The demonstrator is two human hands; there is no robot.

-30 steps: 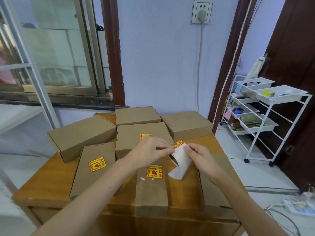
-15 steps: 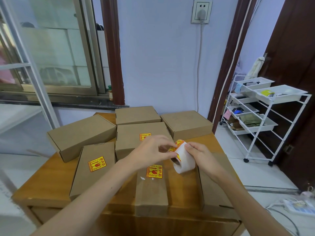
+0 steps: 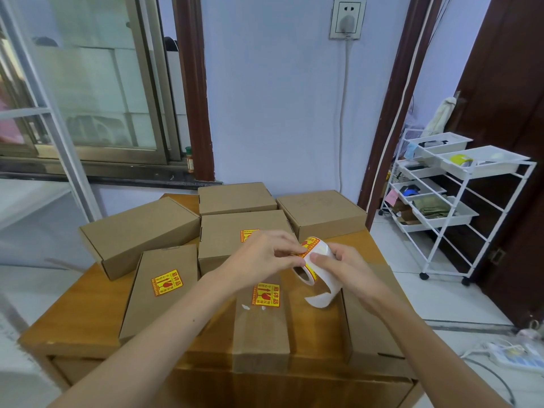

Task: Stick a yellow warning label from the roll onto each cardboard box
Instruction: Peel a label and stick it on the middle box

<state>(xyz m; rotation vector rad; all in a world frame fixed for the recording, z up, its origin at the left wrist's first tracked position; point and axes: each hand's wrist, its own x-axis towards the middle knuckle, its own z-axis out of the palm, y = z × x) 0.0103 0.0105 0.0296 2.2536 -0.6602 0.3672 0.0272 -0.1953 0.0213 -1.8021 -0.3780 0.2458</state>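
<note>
Several brown cardboard boxes lie on a wooden table (image 3: 79, 316). A box at the front left (image 3: 160, 290), a narrow front-middle box (image 3: 260, 325) and a middle box (image 3: 232, 237) each carry a yellow warning label. My right hand (image 3: 347, 267) holds the white label roll (image 3: 319, 260) above the front-middle box, with a strip of bare backing hanging from it. My left hand (image 3: 265, 254) pinches the edge of a yellow label (image 3: 309, 245) on the roll. Bare boxes lie at back left (image 3: 138, 231), back centre (image 3: 235, 197), back right (image 3: 321, 212) and front right (image 3: 374, 322).
A white wheeled trolley (image 3: 459, 201) with trays of small items stands on the floor to the right. A power strip (image 3: 518, 353) and cable lie on the floor at lower right. A wall rises close behind the table, with a sliding window at left.
The roll has been turned in my right hand and the loose backing strip now hangs lower. My left fingers have closed on a yellow label at the top of the roll.
</note>
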